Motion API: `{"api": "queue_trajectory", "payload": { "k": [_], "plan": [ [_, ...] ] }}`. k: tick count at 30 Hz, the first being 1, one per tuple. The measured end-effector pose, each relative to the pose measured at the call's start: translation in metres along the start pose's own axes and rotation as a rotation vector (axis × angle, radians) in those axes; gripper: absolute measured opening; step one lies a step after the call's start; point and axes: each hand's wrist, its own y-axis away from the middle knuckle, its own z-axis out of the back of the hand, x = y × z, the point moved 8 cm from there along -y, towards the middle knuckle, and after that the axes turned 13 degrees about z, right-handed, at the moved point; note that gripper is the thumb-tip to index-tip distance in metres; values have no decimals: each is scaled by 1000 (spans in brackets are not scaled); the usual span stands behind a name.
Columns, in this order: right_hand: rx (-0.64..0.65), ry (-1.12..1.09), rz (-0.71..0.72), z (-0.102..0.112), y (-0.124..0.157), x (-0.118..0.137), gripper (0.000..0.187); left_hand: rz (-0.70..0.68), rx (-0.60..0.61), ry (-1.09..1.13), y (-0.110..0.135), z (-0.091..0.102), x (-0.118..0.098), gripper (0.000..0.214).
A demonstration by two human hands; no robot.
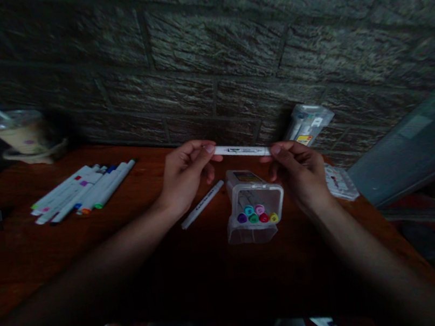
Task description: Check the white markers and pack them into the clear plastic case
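Observation:
A white marker (242,150) is held level above the table between both hands. My left hand (187,175) pinches its left end, and my right hand (300,172) grips its right end. Below it lies a clear plastic case (278,189), its open end facing me. Inside the case several markers (263,218) show coloured round ends: purple, cyan, green, pink, red and yellow. Left of the case a single white marker (203,204) rests slantwise on the wood. Farther left is a loose pile of white markers (83,191) with differently coloured ends.
The wooden table (155,265) meets a stone-block wall (217,48). A drink cup (19,132) with a straw stands in a holder at the back left. Against the wall leans a clear package (309,122). A flat clear case (341,182) lies by the right edge.

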Motion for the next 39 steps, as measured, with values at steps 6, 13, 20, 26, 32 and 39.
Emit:
{"api": "queue_trajectory", "payload": {
  "k": [6,13,20,26,32,39],
  "plan": [
    [19,35,-2,0,0,0,19,35,2,46,0,1,1,16],
    [35,23,-35,-2,1,2,20,59,-6,80,0,3,1,14],
    [22,-110,-71,-3,0,0,17,70,10,112,-1,3,1,15],
    [27,-122,-92,-4,0,-1,20,46,34,136,-2,3,0,17],
    [30,-75,-100,-1,0,-5,27,38,46,132,-1,3,-2,20],
    [31,-104,-97,-1,0,-4,24,18,40,136,0,1,-3,19]
  ]
}}
